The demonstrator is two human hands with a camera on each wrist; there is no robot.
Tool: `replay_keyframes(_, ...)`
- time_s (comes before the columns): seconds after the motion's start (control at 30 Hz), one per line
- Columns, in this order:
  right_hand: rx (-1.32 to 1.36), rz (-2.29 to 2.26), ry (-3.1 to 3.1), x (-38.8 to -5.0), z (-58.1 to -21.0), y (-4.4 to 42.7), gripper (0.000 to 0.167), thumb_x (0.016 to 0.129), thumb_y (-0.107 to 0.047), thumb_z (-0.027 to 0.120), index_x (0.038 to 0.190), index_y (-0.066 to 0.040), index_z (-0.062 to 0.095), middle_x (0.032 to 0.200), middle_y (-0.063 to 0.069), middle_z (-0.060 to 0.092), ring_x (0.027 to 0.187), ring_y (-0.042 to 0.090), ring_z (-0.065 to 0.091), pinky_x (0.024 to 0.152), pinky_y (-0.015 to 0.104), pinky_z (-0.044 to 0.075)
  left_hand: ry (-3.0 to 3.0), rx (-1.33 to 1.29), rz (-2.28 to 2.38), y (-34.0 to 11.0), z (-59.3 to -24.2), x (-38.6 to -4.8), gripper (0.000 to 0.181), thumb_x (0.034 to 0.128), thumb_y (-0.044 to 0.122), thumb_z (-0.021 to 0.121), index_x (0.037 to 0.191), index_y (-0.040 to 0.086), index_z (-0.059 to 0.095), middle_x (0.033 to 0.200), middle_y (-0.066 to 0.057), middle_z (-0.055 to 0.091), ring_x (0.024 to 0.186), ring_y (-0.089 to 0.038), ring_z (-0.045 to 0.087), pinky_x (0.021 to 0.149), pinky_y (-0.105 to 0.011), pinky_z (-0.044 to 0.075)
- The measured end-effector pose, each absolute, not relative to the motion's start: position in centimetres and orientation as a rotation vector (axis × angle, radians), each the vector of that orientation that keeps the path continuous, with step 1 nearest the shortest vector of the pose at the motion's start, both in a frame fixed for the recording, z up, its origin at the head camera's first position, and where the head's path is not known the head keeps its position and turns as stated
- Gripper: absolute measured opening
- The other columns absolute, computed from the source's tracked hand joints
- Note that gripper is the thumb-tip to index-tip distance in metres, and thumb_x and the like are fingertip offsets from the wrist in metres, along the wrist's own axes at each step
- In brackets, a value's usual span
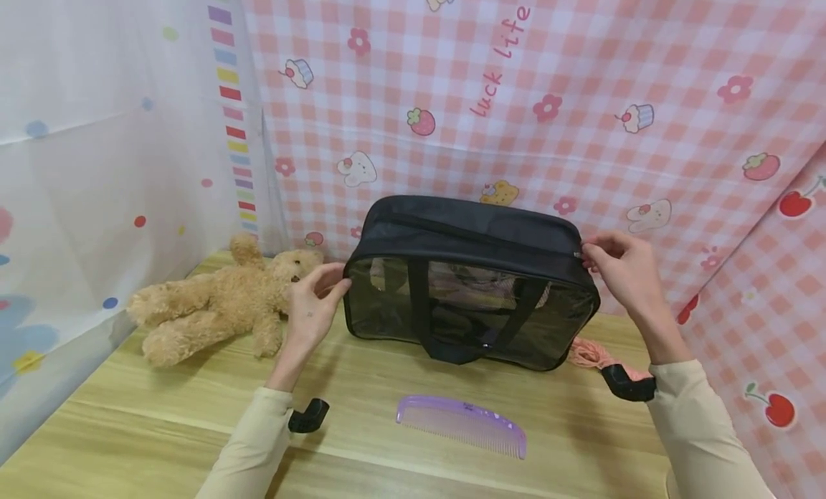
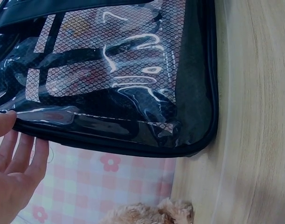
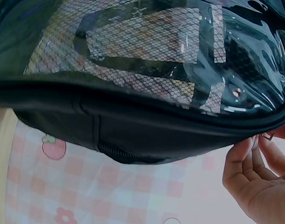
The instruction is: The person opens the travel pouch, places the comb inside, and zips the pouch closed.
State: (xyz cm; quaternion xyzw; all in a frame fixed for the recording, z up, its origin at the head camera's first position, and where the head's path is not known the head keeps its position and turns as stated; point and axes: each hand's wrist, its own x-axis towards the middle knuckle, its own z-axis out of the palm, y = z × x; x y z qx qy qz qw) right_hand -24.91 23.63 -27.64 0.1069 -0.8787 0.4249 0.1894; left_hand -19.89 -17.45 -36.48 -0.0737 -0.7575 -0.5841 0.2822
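Note:
A black bag (image 1: 474, 298) with a clear front panel and two black straps stands upright on the wooden table. My left hand (image 1: 314, 305) holds its left side edge between thumb and fingers; in the left wrist view that hand (image 2: 16, 172) is at the bag's (image 2: 193, 102) rim. At the upper right corner, my right hand (image 1: 622, 269) pinches the end of the top zipper. The right wrist view shows the right hand (image 3: 259, 177) by a small metal pull (image 3: 268, 136) on the bag (image 3: 147, 126). Mesh shows through the clear panel.
A purple comb (image 1: 461, 421) lies on the table (image 1: 361, 456) in front of the bag. The tan teddy bear (image 1: 226, 302) lies at the left, and pink yarn (image 1: 590, 353) sits by the bag's lower right corner. Patterned cloth (image 1: 490, 90) hangs behind.

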Motion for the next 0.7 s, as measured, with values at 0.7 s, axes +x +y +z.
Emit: replay_keyframes(0.7, 0.603, 0.752, -2.799, -25.3, -23.4, 23.4, 0.032, 0.098, -0.026, 0.052, 0.106, 0.002, 0.067, 0.087, 0.013, 0.069, 0.071, 0.018, 0.064, 0.049, 0.029, 0.047, -1.999, -0.237, -1.553, -17.3, -36.0, -19.5, 0.024, 0.0838, -0.007, 0.067, 0.107, -0.009, 0.065, 0.101, -0.023, 0.067, 0.091, -0.035, 0.065, 0.082, -0.044, 0.053)
